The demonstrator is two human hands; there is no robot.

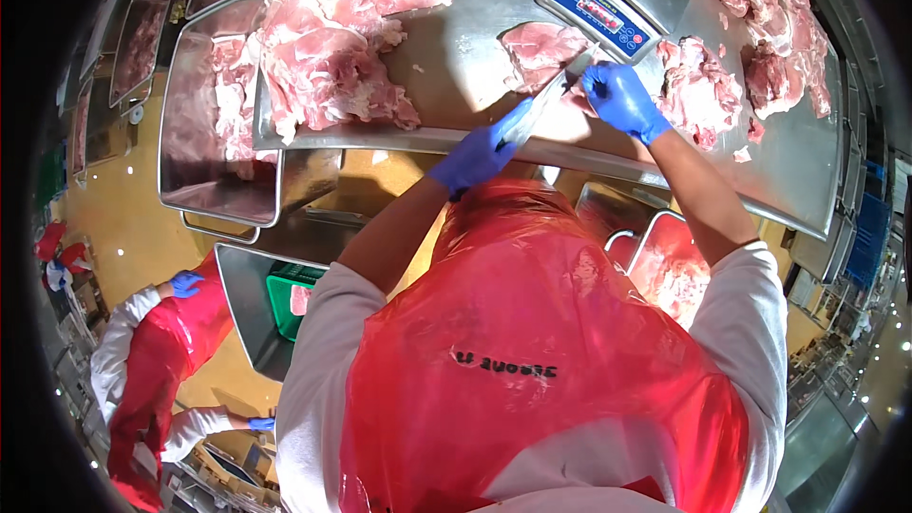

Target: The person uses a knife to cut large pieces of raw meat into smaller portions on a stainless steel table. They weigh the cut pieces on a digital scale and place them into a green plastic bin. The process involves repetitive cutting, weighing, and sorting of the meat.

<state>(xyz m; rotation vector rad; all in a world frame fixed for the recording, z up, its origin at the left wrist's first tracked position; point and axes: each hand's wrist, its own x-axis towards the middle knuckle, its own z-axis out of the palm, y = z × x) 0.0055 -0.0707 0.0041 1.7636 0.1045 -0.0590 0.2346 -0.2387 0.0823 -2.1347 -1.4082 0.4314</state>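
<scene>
My left hand (477, 156), in a blue glove, is closed on the lower end of a long, pale, blade-like strip (545, 106) at the table's near edge. The strip slants up and right toward my right hand (622, 100). That hand, also gloved in blue, is curled with its fingertips pinched by the strip's upper part; what it grips is hidden. Just beyond the strip, a piece of raw pink meat (540, 46) lies on the steel table (456, 57). A further meat piece (701, 90) rests to the right of my right hand.
A scale (600, 11) with a blue panel stands beyond my hands. Meat piles (332, 57) lie left, with another pile (769, 9) far right. Steel tubs (180, 133) flank the table's left end. A meat-filled bin (673, 271) sits below, right. Another person (166, 351) is lower left.
</scene>
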